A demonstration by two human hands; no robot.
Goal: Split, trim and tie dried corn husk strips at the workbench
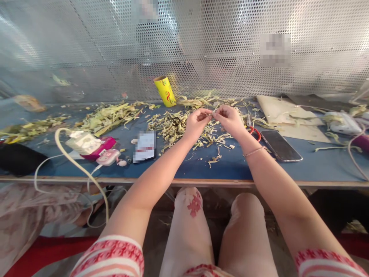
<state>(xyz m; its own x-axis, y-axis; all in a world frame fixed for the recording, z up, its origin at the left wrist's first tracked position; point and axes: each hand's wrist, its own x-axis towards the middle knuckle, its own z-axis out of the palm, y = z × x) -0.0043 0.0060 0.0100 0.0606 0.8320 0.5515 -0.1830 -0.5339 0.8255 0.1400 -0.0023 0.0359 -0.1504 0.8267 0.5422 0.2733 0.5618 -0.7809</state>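
Head view shows both hands raised over the worktop (173,169), their fingertips almost meeting, with a thin strip (212,114) pinched between them. The left hand (198,122) has thumb and forefinger closed on it from one side, and the right hand (228,117) closes on it from the other. What shows of the strip seems to run roughly crosswise, from hand to hand; the fingers hide most of it, so its full length and exact tilt cannot be told. Neither hand is clearly nearer to it.

The pile of curled, pale-green pieces (170,129) lies just left of the left hand and spreads beneath both; its pieces point every way, with no common long axis, and the left hand is the nearer one to it. Beside the right forearm lie the orange-handled scissors (255,132), and farther right the dark phone (281,145).
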